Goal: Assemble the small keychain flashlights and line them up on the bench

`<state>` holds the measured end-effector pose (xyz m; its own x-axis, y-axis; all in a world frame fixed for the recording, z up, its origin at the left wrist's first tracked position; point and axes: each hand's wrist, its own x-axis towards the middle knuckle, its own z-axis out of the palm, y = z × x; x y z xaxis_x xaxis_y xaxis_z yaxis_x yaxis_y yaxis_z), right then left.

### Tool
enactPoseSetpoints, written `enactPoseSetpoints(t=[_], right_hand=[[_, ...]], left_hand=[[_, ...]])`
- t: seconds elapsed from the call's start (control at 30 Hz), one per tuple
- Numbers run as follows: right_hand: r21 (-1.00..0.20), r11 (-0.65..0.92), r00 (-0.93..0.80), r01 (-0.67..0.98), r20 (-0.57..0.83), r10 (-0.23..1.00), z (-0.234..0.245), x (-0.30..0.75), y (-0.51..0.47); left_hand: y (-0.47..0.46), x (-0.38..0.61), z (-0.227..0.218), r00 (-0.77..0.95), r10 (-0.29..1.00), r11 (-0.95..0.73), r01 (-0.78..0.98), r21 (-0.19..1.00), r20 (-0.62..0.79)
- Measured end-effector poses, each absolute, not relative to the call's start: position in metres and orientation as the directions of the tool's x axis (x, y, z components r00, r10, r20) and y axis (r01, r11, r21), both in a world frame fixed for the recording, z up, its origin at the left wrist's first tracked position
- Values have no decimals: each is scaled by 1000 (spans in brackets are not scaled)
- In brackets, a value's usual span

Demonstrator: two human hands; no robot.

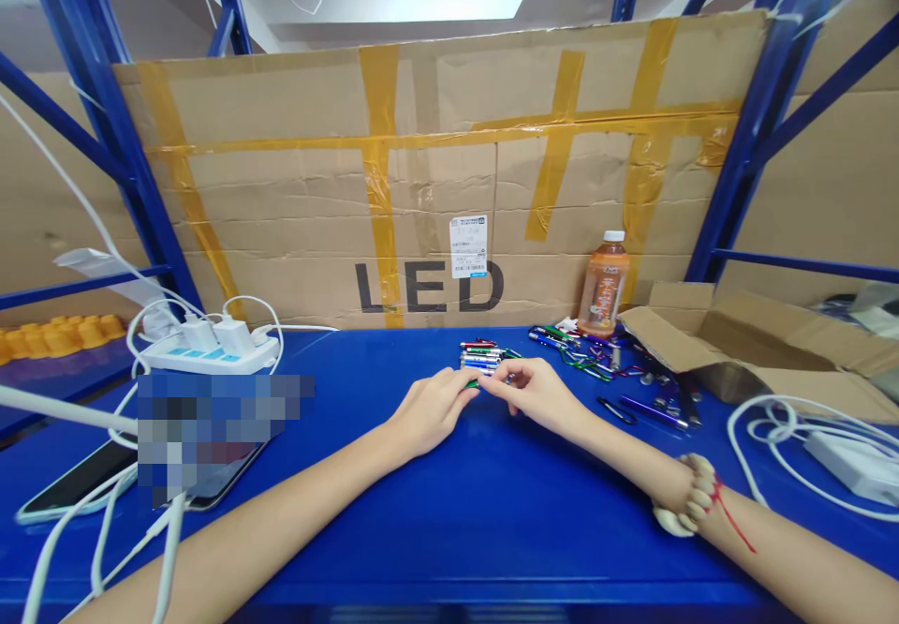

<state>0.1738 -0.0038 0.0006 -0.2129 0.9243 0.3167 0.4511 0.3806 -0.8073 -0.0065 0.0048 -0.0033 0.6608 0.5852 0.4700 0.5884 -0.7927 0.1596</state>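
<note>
Over the blue table, my left hand is closed in a pinch around a slim green piece, mostly covered by the fingers. My right hand meets it from the other side, thumb and index finger pinched at the piece's right end. Whether it is a pen or a small torch I cannot tell. Just beyond the fingertips lies a neat stack of slim metallic pen-like sticks in red, green, silver and blue. To the right, a loose pile of similar coloured parts spreads out, with a longer purple-blue stick near my right forearm.
An orange drink bottle stands behind the pile, beside an open cardboard box. At far right sits a white adapter with coiled cable. On the left are a power strip, a phone and trailing cables. Taped cardboard closes the back.
</note>
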Motion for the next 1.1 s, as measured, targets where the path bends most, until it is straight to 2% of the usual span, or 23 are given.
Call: enactPoseSetpoints(t=[1.1], right_hand=[[-784,407,-260,470,318,912,-4,172,-4]], left_hand=[[3,-6,-2,682,563,-800,592,99,466]])
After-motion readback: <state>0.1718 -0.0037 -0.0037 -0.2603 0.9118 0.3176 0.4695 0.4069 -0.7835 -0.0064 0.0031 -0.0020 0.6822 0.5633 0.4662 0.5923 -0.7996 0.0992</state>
